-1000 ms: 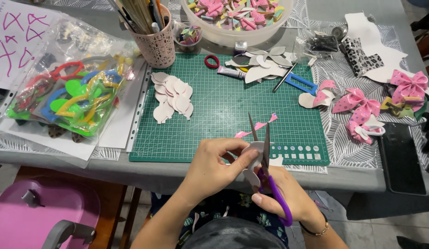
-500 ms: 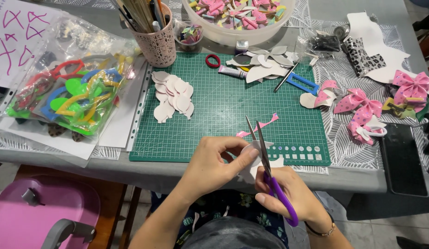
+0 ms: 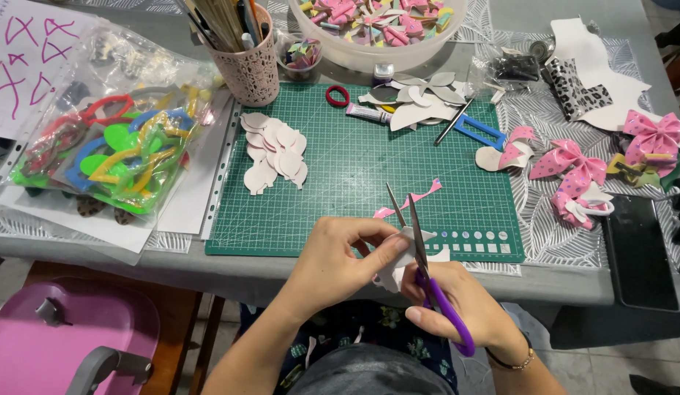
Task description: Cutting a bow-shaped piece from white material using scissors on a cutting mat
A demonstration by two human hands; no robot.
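Left hand (image 3: 332, 263) is pinching a white cutout (image 3: 398, 267) at the mat's (image 3: 340, 212) 6 o'clock edge. Right hand (image 3: 457, 303) is gripping purple scissors (image 3: 427, 271), blades parted, tips pointing to 12. Cutout is looking thin, light, floppy; best pinched close beside the cut line.

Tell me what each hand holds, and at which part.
The right hand holds purple-handled scissors by the handle loops, blades open. The left hand pinches a white cut-out piece at its upper edge.
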